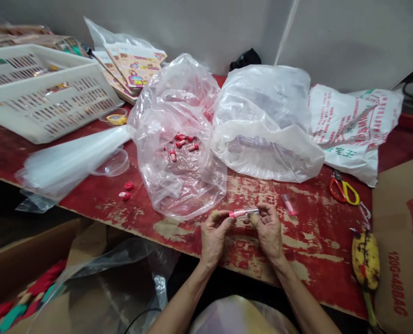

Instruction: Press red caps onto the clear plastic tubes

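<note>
Both hands meet over the worn red table (307,241) near its front edge. My left hand (214,232) pinches the pink-capped end of a small clear tube (244,213), and my right hand (267,227) pinches its other end. The tube lies level between them. Just behind, an open clear plastic bag (178,139) holds several small red caps (182,144). A second filled tube (288,204) lies on the table to the right of my right hand.
A milky bag of clear tubes (265,125) and a printed sack (352,125) lie behind. Scissors (344,189) and a banana (365,262) are at right, beside a cardboard box (404,241). A white basket (42,93), clear sleeves (70,160), two loose red caps (126,191) sit left.
</note>
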{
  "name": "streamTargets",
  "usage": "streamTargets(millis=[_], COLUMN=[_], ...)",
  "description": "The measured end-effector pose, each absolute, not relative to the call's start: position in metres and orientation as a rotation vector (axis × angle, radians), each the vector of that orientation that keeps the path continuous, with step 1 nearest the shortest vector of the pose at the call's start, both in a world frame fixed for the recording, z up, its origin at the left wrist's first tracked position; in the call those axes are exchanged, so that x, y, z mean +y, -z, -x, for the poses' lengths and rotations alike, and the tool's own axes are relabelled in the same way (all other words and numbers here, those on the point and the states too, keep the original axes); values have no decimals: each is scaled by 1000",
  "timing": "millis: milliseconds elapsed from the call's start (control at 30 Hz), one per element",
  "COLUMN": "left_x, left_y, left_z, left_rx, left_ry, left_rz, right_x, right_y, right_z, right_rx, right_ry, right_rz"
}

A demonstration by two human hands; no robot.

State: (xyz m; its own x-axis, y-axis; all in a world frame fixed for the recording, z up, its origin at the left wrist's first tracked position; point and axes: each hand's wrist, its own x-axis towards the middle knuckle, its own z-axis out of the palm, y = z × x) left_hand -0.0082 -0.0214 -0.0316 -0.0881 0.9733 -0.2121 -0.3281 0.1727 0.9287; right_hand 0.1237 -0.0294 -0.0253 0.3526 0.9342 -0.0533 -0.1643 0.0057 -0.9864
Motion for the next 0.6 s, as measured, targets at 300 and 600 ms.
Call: streamTargets(millis=[300,600], left_x=[-33,-36], left_y=[41,32], left_z=[-9,-17], left_rx=[1146,1087], left_ry=[-1321,-1247], left_rz=[-588,-646], right_x=[-44,-51], right_y=[33,41], right_z=[-109,-116], right_rx=[-821,-962], right_ry=[-819,-637], right_rz=[1275,1296])
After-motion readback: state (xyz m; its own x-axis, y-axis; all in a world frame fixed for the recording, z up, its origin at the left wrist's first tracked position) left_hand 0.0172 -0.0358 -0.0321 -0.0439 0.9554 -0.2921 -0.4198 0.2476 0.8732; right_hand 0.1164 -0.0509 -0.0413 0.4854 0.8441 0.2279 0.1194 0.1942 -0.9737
